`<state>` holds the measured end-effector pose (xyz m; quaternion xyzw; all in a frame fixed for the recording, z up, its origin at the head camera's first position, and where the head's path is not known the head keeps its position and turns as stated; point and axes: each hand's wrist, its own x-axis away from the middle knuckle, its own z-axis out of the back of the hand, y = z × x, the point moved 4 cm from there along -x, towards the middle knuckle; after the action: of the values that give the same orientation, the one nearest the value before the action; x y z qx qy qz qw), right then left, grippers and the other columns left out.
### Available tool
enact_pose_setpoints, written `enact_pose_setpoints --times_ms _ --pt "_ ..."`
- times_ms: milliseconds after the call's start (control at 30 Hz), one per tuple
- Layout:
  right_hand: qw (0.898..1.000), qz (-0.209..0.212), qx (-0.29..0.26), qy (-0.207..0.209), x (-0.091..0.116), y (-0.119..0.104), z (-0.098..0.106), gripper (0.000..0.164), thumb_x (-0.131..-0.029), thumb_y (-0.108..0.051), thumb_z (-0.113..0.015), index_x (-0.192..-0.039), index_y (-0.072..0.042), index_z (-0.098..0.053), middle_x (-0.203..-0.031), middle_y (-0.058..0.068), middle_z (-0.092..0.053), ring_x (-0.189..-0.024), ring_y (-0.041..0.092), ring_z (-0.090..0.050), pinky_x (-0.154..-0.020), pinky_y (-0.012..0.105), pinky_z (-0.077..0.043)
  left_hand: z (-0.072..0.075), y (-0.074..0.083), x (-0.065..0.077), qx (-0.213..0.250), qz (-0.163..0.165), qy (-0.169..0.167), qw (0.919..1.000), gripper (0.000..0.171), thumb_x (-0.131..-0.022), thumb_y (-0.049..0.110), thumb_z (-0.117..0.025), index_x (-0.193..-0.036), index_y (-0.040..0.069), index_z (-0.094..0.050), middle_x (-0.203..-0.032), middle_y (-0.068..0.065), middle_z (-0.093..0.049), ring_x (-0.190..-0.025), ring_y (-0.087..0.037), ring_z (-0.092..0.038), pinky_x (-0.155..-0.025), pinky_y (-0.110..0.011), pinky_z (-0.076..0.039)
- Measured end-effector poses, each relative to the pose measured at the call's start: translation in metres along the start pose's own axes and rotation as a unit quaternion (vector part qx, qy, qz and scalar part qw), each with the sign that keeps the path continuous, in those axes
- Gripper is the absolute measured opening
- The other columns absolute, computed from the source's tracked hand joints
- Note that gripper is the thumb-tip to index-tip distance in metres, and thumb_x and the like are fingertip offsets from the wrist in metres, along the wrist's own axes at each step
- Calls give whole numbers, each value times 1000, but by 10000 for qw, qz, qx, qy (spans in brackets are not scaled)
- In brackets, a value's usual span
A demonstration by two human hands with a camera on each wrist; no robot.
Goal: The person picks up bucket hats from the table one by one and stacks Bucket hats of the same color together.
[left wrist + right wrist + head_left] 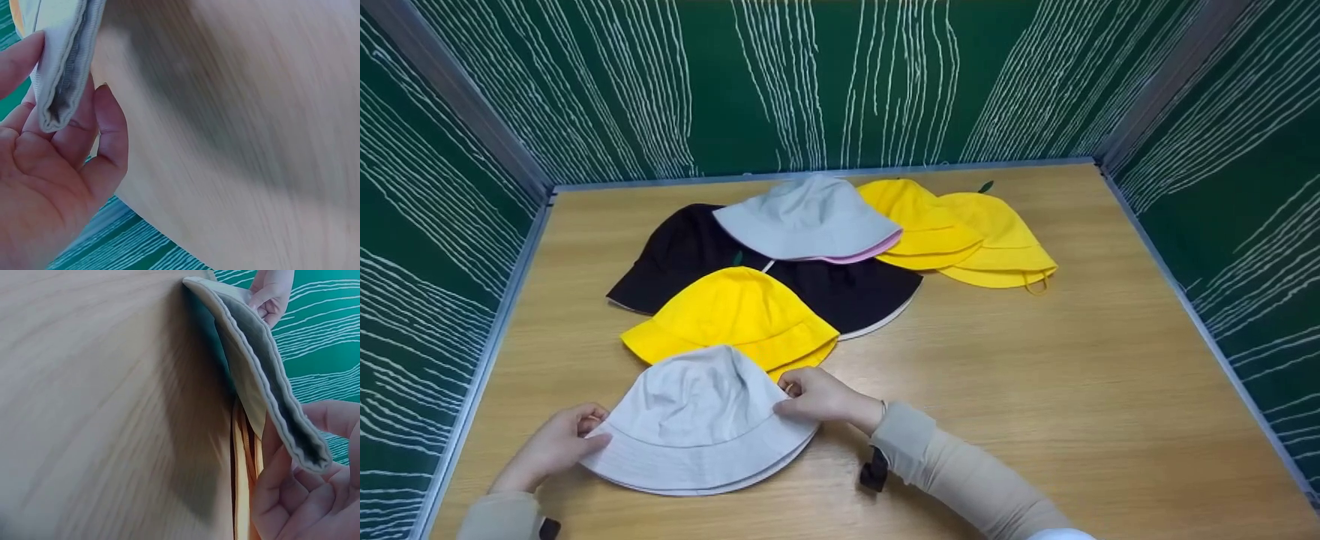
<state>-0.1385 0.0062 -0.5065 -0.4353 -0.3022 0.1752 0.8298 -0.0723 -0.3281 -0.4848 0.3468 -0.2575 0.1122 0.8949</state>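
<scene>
Both hands hold a white bucket hat [697, 420], folded flat, by opposite ends of its brim, close over the table's near side. My left hand [559, 442] pinches the left end, thumb on top and fingers beneath; the left wrist view shows the folded brim [67, 73] between them. On the right end, my right hand [825, 397] pinches the brim in the same way, and the right wrist view shows the brim's open edge [270, 377]. Just behind, a yellow bucket hat [735, 315] lies flat, its front partly covered by the white one.
Farther back lie black hats [682, 247], a light grey-blue hat [810, 217] with a pink underside, and two overlapping yellow hats [997, 232] at the right. Green panels [825, 82] with white lines border the wooden table [1072, 397] at the back and sides.
</scene>
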Motion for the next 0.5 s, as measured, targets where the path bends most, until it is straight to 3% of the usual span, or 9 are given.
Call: enact_pose_setpoints --times_ms 67,300,500 --pt "10000 47 52 -14 -2 0 -2 13 -81 -14 -70 -79 -10 -57 -60 -6 -43 -57 9 -41 -53 20 -34 0 -3 -1 -24 103 -6 9999 23 -89 9 -61 -109 -1 -55 -91 -7 -59 -84 -20 -50 -74 -30 -42" --pt "9996 132 263 -58 -5 4 -7 14 -81 -13 -69 -76 -11 -56 -60 -6 -40 -59 9 -40 -55 20 -34 -2 -8 -3 56 -105 28 9999 18 -88 2 -58 -105 -3 -54 -87 -6 -56 -80 -19 -49 -67 -28 -41" --pt "9991 74 410 -39 -7 9 -8 15 -81 -15 -69 -75 -11 -56 -61 -6 -42 -59 10 -41 -55 21 -34 -6 -10 -5 127 4 -41 9999 19 -88 3 -57 -106 -3 -54 -86 -7 -55 -78 -19 -49 -65 -28 -41"
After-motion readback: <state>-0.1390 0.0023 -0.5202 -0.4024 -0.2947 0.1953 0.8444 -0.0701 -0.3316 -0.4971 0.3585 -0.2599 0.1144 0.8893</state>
